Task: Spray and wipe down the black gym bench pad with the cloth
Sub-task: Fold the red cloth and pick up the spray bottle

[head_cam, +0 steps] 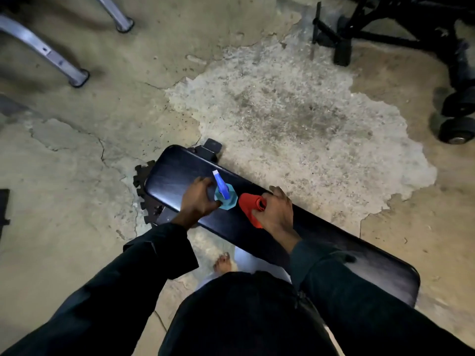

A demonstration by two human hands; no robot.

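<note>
The left hand (198,201) has its fingers wrapped around a blue spray bottle (224,195) standing on the black bench pad (177,176), its nozzle pointing away toward the pad's far end. Just right of it, the right hand (276,214) grips a bunched red cloth (248,205) against the pad. The glossy pad's long axis runs diagonally, bare surface lying beyond the left fingers, so spraying there likely comes first.

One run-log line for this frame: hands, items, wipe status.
left hand: at spray bottle on bench pad | right hand: gripping red cloth on pad | wipe: not visibly started
</note>
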